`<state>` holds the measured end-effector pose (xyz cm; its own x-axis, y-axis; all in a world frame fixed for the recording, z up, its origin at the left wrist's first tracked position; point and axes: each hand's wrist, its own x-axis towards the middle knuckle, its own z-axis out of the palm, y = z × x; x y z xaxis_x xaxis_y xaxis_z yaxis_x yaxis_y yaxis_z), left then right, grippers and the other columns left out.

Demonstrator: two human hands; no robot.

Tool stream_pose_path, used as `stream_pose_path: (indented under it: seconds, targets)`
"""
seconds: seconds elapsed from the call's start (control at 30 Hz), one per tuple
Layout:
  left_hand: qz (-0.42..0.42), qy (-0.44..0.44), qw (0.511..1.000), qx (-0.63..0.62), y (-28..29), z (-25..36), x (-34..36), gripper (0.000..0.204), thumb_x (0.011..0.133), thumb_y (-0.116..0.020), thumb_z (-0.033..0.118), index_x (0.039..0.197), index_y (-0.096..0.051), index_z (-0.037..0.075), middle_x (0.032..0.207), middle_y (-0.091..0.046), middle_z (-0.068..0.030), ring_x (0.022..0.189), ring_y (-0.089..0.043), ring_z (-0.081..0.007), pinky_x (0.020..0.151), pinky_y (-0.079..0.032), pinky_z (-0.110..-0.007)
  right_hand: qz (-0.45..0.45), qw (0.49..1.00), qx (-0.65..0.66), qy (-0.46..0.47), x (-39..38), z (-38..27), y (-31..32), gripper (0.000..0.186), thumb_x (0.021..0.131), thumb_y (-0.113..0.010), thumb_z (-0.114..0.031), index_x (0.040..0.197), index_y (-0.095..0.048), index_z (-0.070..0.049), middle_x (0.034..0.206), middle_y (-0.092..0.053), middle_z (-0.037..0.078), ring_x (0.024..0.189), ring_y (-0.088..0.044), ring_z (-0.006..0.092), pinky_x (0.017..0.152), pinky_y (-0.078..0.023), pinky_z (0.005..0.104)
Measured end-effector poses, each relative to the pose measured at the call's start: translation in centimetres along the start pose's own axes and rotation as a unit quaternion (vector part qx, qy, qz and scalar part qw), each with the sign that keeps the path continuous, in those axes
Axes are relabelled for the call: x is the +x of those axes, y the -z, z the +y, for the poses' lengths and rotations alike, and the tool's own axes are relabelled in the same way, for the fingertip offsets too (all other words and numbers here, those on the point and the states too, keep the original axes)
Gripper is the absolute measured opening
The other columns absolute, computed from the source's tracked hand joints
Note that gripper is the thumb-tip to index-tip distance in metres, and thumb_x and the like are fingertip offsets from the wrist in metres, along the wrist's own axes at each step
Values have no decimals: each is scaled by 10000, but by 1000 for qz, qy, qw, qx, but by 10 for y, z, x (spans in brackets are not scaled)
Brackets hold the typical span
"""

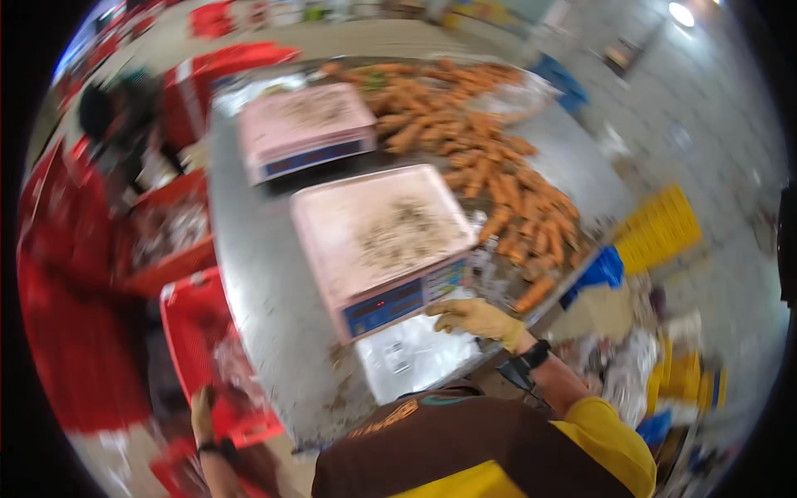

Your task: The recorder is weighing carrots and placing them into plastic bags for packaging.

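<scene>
My gloved left hand (202, 412) is closed on the near-left rim of a red crate (189, 349) holding clear bags, beside the steel table (261, 340). My right hand (475, 320), in a yellowish glove, is open above white plastic bags (397, 358), just right of the front scale's keypad. That pink scale (328, 241) has a dirt-specked pan; a second pink scale (290, 124) stands behind it. A long heap of loose carrots (506, 191) covers the table's right and back.
Red crates (170, 253) and a dark, indistinct heap (116, 108) lie left of the table. A yellow crate (660, 220), blue bins (604, 272) and crumpled plastic (631, 382) lie along the right. Grey floor (714, 141) extends beyond.
</scene>
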<state>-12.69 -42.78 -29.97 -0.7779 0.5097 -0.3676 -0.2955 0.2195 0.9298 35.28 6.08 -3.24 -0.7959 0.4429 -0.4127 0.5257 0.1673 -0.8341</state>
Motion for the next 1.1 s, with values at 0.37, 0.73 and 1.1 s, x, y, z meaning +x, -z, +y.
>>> stream_pose_path:
  seconds: [0.37,0.73,1.1]
  targets:
    - [-44,-15,992,115,-148,276,-119,503,915,-650,187,1347,-509,-29,1329,-567,-163,1154,-590,-305,970,-495,-411,700,687,-187,-53,-87,192,162,258,974,-585,-205,1095,-653,12,962,-727,167,856,-694,303,743,-527,365]
    - [-275,-58,925,255,-364,340,-169,454,922,-645,209,1290,-576,-48,1111,-672,-126,1080,-621,-230,929,-495,-339,231,830,-501,-81,-62,210,220,616,762,-731,-253,1331,-534,-124,1089,-674,147,1073,-599,363,905,-493,455]
    - [-453,-14,865,215,-548,333,-192,292,995,-541,75,1247,-613,-51,1128,-708,-128,1120,-629,-196,1017,-440,-310,435,764,423,218,-117,165,255,489,961,-555,-120,1428,-419,-65,1341,-516,21,1227,-516,179,1021,-446,329]
